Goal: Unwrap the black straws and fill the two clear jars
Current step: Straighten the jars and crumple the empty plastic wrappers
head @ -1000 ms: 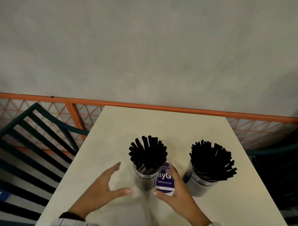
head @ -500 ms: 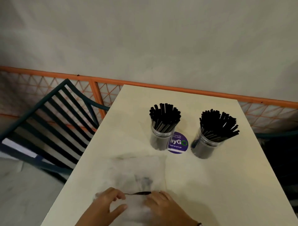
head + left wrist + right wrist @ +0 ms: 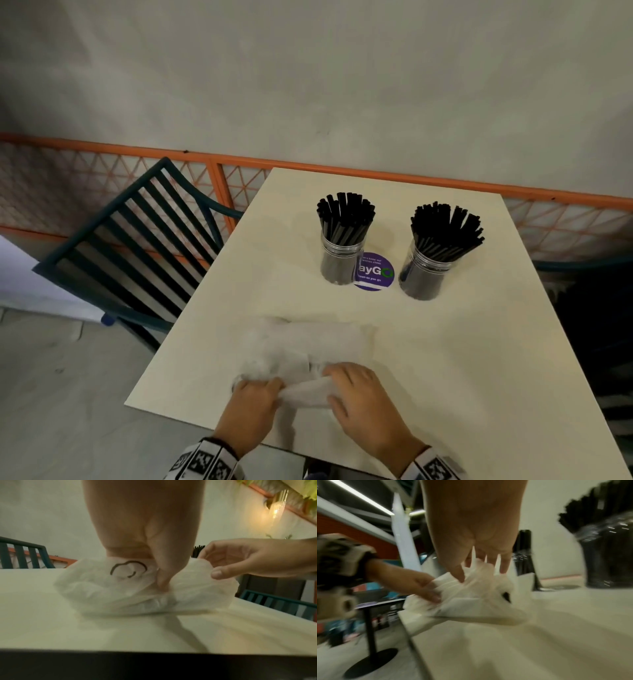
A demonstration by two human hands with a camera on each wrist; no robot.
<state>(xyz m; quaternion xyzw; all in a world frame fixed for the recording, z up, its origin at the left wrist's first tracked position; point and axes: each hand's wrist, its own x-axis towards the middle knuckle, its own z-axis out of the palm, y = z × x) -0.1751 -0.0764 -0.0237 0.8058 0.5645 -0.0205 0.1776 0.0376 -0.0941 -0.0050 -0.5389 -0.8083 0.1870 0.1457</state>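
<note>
Both hands, the left hand (image 3: 251,407) and the right hand (image 3: 359,397), are squeezing the crinkly see-through plastic wrapper (image 3: 301,356) near the table's front edge, and it is maybe going to slip off, while the black straws (image 3: 346,214) are standing in the two clear jars (image 3: 340,263) farther back.

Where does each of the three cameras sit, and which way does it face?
Head: worn high, looking forward and down at the table, two jars of black straws and both hands.
Left wrist: low over the table, looking along the left hand pinching the white wrapper.
Right wrist: low and blurred, looking along the right hand gathering that wrapper.
Shared: both wrist views show the wrapper and the opposite hand.
</note>
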